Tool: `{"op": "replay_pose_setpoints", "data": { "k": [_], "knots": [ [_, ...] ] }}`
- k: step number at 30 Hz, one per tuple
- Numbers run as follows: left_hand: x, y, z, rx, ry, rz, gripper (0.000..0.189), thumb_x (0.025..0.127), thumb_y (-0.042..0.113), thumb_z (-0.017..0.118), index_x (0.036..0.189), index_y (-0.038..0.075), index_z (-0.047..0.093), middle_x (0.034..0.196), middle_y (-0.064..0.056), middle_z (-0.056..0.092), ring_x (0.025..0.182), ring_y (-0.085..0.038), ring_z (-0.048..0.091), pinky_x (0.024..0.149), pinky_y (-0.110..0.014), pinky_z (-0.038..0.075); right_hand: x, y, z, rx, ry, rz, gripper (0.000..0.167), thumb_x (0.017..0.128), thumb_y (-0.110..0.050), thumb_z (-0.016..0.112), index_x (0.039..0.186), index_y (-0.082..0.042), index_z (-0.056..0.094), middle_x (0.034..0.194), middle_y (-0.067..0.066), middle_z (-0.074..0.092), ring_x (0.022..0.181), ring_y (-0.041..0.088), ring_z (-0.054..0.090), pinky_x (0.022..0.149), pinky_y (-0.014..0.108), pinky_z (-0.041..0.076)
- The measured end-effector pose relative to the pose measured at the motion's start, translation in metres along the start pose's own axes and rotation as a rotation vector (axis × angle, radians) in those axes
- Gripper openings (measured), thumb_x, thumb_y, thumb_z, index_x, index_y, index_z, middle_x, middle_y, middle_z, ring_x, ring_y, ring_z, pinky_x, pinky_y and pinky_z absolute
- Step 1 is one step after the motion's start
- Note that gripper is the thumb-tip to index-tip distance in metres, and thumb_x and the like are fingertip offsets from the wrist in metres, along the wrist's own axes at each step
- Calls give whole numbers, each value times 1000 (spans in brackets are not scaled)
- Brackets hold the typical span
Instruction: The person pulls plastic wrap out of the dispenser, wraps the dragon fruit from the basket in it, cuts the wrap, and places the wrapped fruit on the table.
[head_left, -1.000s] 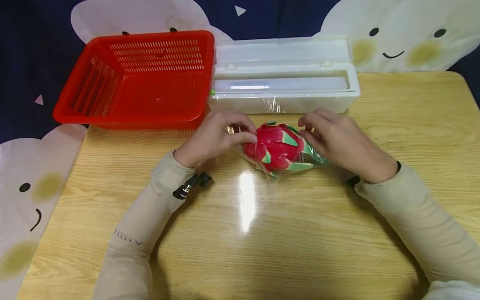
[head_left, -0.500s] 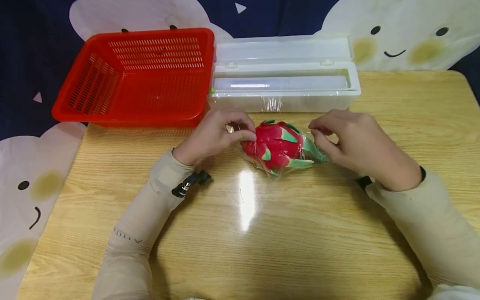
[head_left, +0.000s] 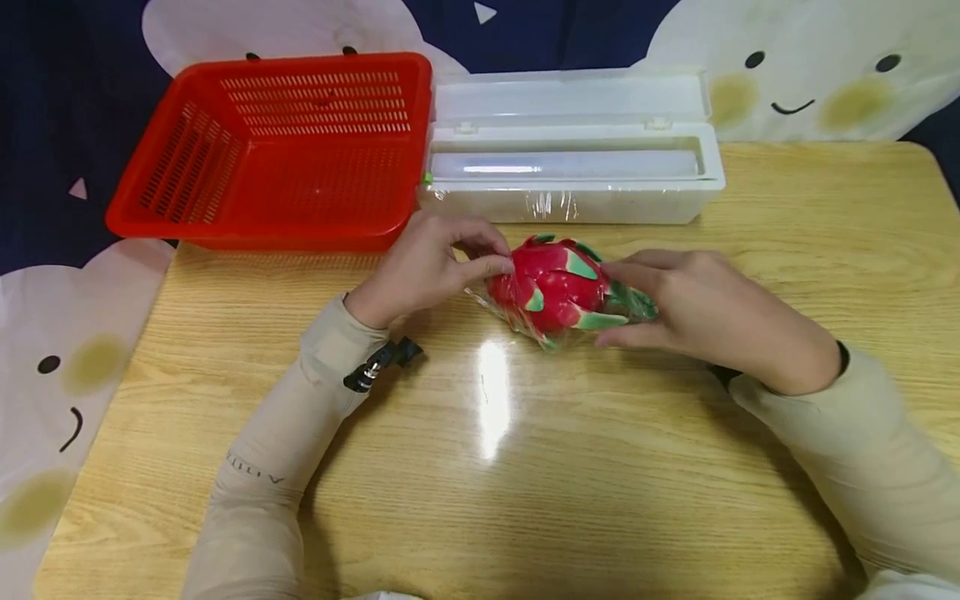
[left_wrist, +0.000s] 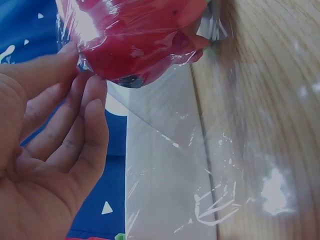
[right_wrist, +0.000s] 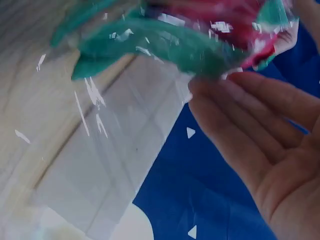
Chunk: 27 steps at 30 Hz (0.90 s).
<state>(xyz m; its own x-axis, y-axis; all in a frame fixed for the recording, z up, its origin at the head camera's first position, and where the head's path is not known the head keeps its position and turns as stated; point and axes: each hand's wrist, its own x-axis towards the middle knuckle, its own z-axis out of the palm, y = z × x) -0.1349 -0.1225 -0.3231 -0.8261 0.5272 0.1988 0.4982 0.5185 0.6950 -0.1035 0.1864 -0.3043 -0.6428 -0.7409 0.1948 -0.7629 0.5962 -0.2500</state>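
A red dragon fruit (head_left: pixel 561 285) with green-tipped scales lies on the table, wrapped in clear cling film (left_wrist: pixel 220 207). My left hand (head_left: pixel 431 271) pinches the film at the fruit's left end between thumb and fingertips; the left wrist view shows its other fingers loosely bent. At the green, right-hand end is my right hand (head_left: pixel 708 312), thumb on the near side and fingers on the far side. In the right wrist view its fingers are nearly straight, their tips at the film under the green scales. The thumb is out of that view.
Behind the fruit stands a long white box (head_left: pixel 600 205), lid raised, with a roll of cling film (head_left: pixel 570 164) inside. A red plastic basket (head_left: pixel 315 229) is at the back left. The wooden table (head_left: pixel 600 483) extends in front. A cloud-patterned cloth hangs behind.
My right hand has drawn back to the right, then spread its thumb and fingers around the fruit's green end. My left hand has kept its pinch in the same place.
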Motion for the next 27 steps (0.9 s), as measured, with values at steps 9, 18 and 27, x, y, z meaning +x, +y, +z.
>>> {"op": "replay_pose_setpoints", "data": {
  "k": [9,18,27],
  "knots": [
    [-2,2,-4,56,-16,20,20,91,24,81,108,13,83,101,-1,82,81,-8,70,69,-26,55,1,-9,8,-61,3,34,75,74,-41,92,125,8,68,114,24,74,94,36,76,75,50,64],
    [-1,1,-1,25,-56,28,18,95,19,72,109,9,76,108,-3,79,96,-12,73,88,-26,62,2,-13,12,-131,12,10,72,80,-35,90,127,13,65,114,28,73,94,40,76,75,54,63],
    [-2,-2,3,-14,-10,47,14,95,16,73,105,7,75,106,-5,78,95,-13,74,88,-26,63,2,-8,12,-135,1,-38,64,81,-24,87,126,16,64,109,28,73,86,39,75,70,52,63]
  ]
}}
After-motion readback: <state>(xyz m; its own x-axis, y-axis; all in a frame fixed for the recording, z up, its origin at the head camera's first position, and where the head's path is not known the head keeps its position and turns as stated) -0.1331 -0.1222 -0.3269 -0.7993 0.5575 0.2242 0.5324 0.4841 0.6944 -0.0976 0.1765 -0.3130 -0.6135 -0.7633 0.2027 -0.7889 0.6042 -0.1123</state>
